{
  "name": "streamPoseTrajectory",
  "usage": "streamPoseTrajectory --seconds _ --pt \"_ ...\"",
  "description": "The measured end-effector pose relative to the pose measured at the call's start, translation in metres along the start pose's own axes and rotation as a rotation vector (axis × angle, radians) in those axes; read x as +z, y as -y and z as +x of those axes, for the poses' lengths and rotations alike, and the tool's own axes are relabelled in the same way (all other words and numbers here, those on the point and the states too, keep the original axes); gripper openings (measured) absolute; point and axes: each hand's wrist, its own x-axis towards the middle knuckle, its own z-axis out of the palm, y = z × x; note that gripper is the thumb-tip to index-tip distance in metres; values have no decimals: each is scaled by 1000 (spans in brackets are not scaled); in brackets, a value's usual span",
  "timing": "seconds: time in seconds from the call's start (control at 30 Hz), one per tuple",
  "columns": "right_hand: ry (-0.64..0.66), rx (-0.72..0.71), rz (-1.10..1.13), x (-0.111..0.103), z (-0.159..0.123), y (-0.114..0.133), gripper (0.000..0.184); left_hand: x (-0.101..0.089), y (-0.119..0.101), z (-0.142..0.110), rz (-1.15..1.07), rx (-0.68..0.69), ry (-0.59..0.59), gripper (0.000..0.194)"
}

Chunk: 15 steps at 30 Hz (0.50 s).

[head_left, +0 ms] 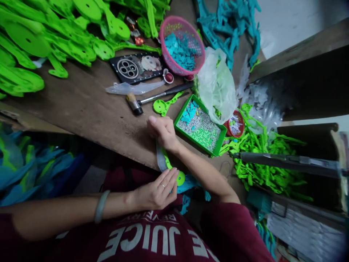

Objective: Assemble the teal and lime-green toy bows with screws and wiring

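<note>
A long lime-green plastic part [168, 164] with a round end lies between my two hands, just over the table's front edge. Clear plastic film [160, 157], like a thin sleeve or bag, runs along its side. My left hand [160, 189], with a ring and a bracelet on the wrist, closes its fingers on the part near the round end. My right hand [163, 134] is closed in a fist around the upper end of the part and film; its grip is partly hidden. Just beyond it lies another green part [161, 106] with a round body.
A hammer [135, 104], a phone [131, 69] and a pink basket [182, 70] of teal pieces lie beyond my hands. At right stand a green tray [200, 143] of small fasteners and a red basket [240, 133]. Green parts [29, 40] are heaped at left.
</note>
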Motion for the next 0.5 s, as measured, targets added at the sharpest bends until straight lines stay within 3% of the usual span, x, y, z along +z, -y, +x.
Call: streamPoseTrajectory --seconds 0.13,0.27,0.33,0.4,0.43,0.47,0.5 --pt "78 -76 -73 5 -2 0 66 4 3 -3 -24 11 -20 27" --pt "208 -191 -274 5 -16 19 64 2 8 -5 -45 42 -21 26" --pt "216 -195 -393 -7 -35 33 63 1 12 -3 -78 29 -11 29" --pt "62 -178 -566 -32 -68 49 60 -1 17 0 -109 23 7 33" --pt "-106 -125 -656 -49 -88 57 51 -2 19 3 -122 23 27 35" --pt "-458 -91 -720 -69 -108 64 52 -4 21 5 -134 20 51 36" --pt "-641 -25 -745 -92 -127 71 51 -5 22 7 -147 18 77 37"
